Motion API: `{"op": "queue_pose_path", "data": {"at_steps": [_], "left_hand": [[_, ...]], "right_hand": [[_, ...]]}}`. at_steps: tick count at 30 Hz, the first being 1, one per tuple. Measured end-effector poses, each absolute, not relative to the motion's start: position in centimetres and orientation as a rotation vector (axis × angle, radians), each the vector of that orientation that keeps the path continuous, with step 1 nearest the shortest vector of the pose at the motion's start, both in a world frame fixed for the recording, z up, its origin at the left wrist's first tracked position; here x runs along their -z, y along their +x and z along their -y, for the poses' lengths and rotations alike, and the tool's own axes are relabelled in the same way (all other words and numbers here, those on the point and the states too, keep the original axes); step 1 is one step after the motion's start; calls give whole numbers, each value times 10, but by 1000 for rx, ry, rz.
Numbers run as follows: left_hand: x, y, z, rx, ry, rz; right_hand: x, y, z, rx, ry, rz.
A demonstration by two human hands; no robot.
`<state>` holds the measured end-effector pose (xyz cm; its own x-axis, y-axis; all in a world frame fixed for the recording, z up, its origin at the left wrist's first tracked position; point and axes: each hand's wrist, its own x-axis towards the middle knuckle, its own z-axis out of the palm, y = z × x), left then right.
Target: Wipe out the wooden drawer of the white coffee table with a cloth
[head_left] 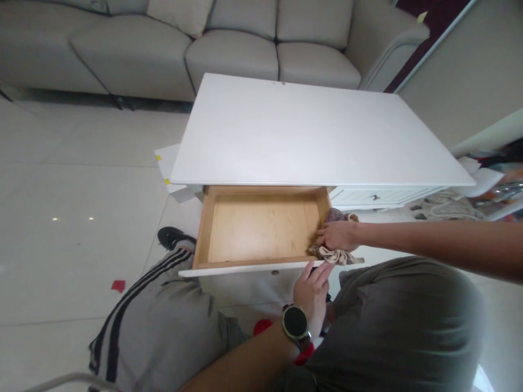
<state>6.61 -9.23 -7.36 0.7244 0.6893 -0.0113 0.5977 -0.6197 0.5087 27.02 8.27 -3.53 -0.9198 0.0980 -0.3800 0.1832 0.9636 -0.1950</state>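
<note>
A white-fronted wooden drawer (253,228) is pulled out of the white coffee table (310,136), its pale inside showing. On the drawer's right side wall, my right hand (337,235) presses a bunched, patterned brown and cream cloth (339,256), with the fingers closed on it and partly hidden. Part of the cloth hangs over the outside of the wall. My left hand (312,291), with a watch on its wrist, rests against the drawer front (237,269) near its right end. Its fingers are stretched out and touch the top edge.
Behind the table stands a long grey sofa (232,60). A white box (167,163) with yellow marks sits by the table's left side. My legs are on both sides of the drawer. A red scrap (118,286) lies on the tiles, and cables (453,207) lie at the right.
</note>
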Motion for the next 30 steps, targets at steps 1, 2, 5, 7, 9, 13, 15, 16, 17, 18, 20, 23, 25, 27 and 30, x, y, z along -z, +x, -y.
{"op": "queue_pose_path", "data": {"at_steps": [1, 2, 5, 7, 9, 13, 15, 16, 17, 18, 20, 23, 25, 27, 30], "left_hand": [[73, 66, 92, -251, 2441, -979], [72, 65, 91, -246, 2441, -977], [68, 62, 88, -233, 2447, -959], [66, 60, 86, -229, 2466, -954], [64, 58, 85, -224, 2497, -957], [68, 58, 87, -281, 2568, -984], [72, 59, 88, -336, 2597, -988], [73, 60, 89, -358, 2606, -987], [73, 60, 89, -373, 2611, -995], [72, 60, 89, -386, 2615, -1002], [67, 59, 89, -412, 2623, -1009], [54, 56, 84, -452, 2628, -1023], [45, 55, 78, -443, 2621, -1076], [39, 54, 72, -396, 2604, -1131], [39, 55, 66, -351, 2604, -1155]], "right_hand": [[33, 282, -82, 273, 140, -2732], [29, 292, -81, 228, 89, -2726], [21, 308, -79, 149, 55, -2747], [19, 310, -80, 142, 36, -2756], [19, 312, -82, 150, 12, -2742], [20, 319, -82, 174, 49, -2718], [22, 325, -80, 164, 95, -2726], [24, 327, -78, 151, 120, -2734], [26, 329, -76, 135, 145, -2741], [29, 330, -75, 122, 166, -2748], [33, 332, -74, 113, 184, -2755], [36, 332, -79, 115, 166, -2782], [37, 332, -85, 123, 115, -2796], [39, 331, -93, 146, 43, -2789], [48, 330, -106, 163, -46, -2774]]}}
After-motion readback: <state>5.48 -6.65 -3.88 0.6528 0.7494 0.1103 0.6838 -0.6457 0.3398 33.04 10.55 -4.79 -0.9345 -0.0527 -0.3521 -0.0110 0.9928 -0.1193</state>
